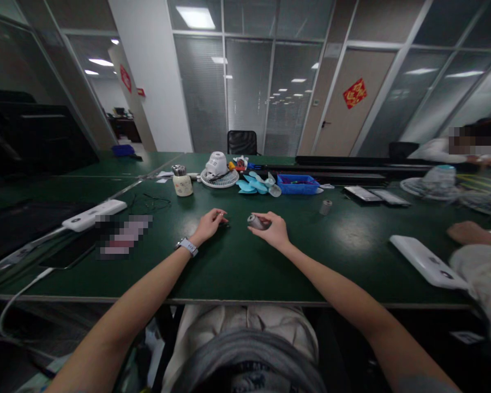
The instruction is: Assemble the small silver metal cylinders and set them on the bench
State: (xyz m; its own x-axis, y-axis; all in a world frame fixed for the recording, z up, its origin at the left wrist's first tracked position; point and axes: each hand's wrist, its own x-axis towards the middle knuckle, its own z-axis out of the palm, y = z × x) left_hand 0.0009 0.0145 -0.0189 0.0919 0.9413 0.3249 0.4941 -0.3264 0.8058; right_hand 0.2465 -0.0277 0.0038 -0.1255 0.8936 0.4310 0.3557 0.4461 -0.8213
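Note:
My right hand (275,229) grips a small grey metal cylinder (257,222) between thumb and fingers, just above the green table. One round end of it, with a lighter centre, points toward my left hand (209,225). That hand, with a watch at the wrist, has thumb and fingers drawn together near the tabletop. Something small and dark may be at its fingertips, too small to name. A second grey cylinder (325,207) stands upright on the table, beyond my right hand and to its right.
Behind my hands are a patterned bottle (183,181), a white fan part (218,173), light-blue fan blades (257,183) and a blue tray (297,184). White power banks lie left (94,214) and right (427,261). Another person's arm (472,233) rests at the right.

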